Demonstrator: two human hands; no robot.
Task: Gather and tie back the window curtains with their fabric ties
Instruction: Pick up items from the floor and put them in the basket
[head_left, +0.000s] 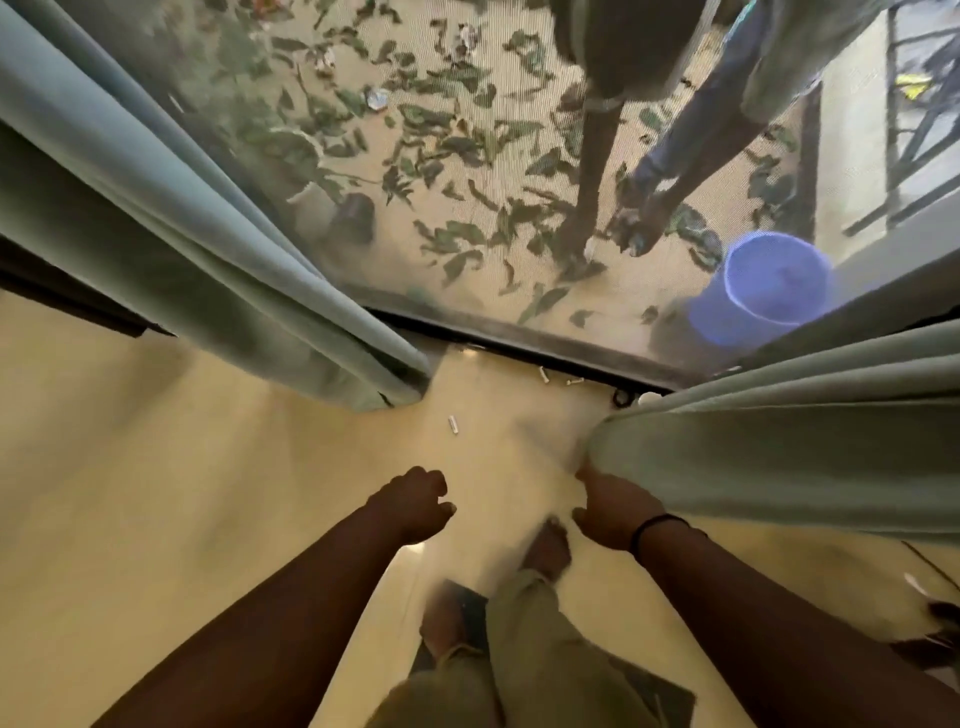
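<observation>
The edge of the right curtain (779, 457) is gripped by the right hand (613, 512), low near the floor (156, 467); the left hand (413, 501) is curled, holding nothing. The left curtain (182, 218) hangs apart. No writing can be read

The left curtain (171, 208) hung at the floor's (156, 467) left edge, the right curtain (779, 452) at its right edge. Between them lay the window track (519, 338); beyond it stood a bucket (763, 291). The right hand (613, 512) touched the right curtain's edge.
</observation>
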